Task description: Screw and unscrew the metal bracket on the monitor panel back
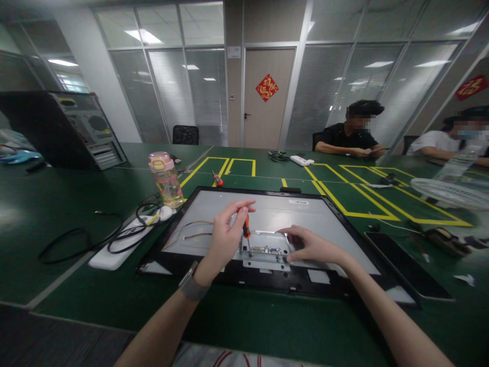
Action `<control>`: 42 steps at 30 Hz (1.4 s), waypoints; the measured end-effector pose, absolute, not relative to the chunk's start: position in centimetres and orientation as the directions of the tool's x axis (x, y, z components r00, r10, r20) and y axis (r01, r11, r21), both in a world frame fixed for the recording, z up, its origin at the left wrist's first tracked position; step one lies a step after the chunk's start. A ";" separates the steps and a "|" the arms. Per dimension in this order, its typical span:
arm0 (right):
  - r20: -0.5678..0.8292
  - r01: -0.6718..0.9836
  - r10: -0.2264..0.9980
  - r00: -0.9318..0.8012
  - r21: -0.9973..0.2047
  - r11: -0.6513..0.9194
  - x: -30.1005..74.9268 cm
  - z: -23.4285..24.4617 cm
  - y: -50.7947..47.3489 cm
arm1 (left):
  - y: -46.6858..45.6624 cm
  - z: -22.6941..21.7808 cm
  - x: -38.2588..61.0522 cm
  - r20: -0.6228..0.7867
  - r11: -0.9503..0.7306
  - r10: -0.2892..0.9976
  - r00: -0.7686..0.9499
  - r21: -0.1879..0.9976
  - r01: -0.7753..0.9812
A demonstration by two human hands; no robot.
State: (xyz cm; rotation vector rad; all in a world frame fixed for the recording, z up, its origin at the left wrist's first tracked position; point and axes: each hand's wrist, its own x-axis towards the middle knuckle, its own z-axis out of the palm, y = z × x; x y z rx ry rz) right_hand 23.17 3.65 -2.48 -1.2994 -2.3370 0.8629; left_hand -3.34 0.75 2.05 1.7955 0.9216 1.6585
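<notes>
A monitor (328, 219) lies face down on the green table, its grey metal back panel showing inside a black frame. My left hand (225, 237) is closed around an orange-and-black screwdriver (245, 227), held upright with its tip on the small metal connector bracket (263, 252) near the panel's front edge. My right hand (311, 245) rests on the right side of that bracket, fingers pinched against it. Thin wires (191, 232) run across the panel to the left of my left hand.
A pink-lidded bottle (167, 179) and a white power strip with black cables (118, 239) sit left of the monitor. A computer case (69, 127) stands far left. A second screwdriver (217, 178) lies behind. A black panel (405, 265) lies right. Two people sit across the table.
</notes>
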 end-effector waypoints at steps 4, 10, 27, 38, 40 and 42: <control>-0.009 0.653 0.847 -0.532 -0.642 0.403 23.1 -2.4 3.6 | 0.7 2.1 -3.5 0.688 -0.688 0.723 0.070 0.707 0.160; -0.017 0.654 0.851 -0.524 -0.648 0.390 23.0 -2.1 3.4 | 0.7 2.2 -3.3 0.717 -0.719 0.692 0.082 0.673 0.175; -0.003 0.649 0.845 -0.535 -0.641 0.409 23.1 -2.5 3.7 | 0.7 2.0 -3.0 0.734 -0.709 0.679 0.010 0.652 0.271; -0.005 0.647 0.846 -0.533 -0.647 0.404 23.1 -2.3 3.6 | 0.2 2.2 -3.0 0.745 -0.723 0.667 0.027 0.637 0.266; -0.005 0.647 0.848 -0.531 -0.648 0.402 23.1 -2.4 3.6 | 0.2 2.2 -3.0 0.745 -0.722 0.667 0.024 0.638 0.268; -0.007 0.648 0.848 -0.530 -0.648 0.400 23.1 -2.4 3.6 | 0.1 2.3 -3.0 0.737 -0.722 0.675 0.041 0.648 0.241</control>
